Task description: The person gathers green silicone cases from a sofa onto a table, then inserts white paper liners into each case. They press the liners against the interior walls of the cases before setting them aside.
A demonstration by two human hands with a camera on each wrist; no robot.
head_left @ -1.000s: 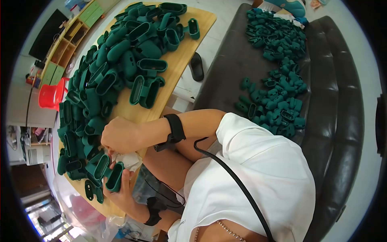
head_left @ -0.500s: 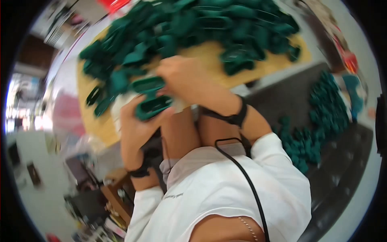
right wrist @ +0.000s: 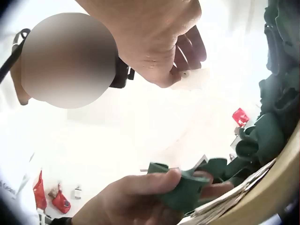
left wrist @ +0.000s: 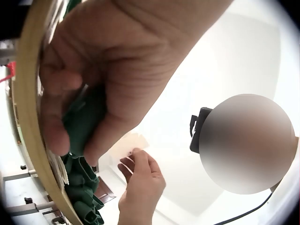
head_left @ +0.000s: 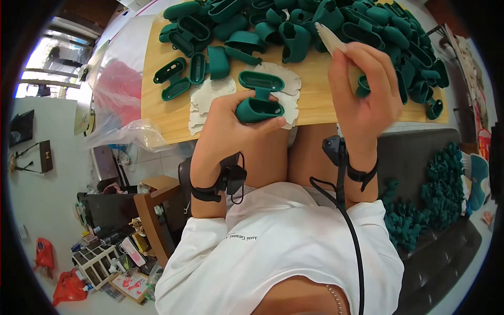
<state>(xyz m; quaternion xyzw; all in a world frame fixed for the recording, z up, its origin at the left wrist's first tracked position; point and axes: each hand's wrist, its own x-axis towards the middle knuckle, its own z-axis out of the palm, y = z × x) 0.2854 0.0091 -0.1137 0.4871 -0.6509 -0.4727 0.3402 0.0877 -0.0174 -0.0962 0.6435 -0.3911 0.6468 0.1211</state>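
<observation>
In the head view my left hand (head_left: 226, 126) grips a green hinged case cover (head_left: 260, 108) by its lower shell, its two hollow halves facing up. It is held over pale paper-like sheets (head_left: 210, 97) at the table's near edge. My right hand (head_left: 367, 92), raised to the right, pinches a thin whitish piece (head_left: 329, 39) between thumb and fingers. The left wrist view shows fingers round the green cover (left wrist: 86, 117). From the right wrist, the pale piece (right wrist: 193, 79) sticks out past the fingertips of my right hand (right wrist: 161, 47).
Many green covers (head_left: 362, 34) are heaped across the wooden table's (head_left: 315, 102) far side. Two opened covers (head_left: 172, 79) lie left of the sheets. Clear plastic (head_left: 126, 136) hangs by the left edge. More green pieces (head_left: 441, 184) lie on the dark sofa (head_left: 436, 252) at right.
The head view has swung round. My right hand has moved away from the green cover to the right, now raised with the whitish piece. My left hand still holds the cover; the sheets now show.
</observation>
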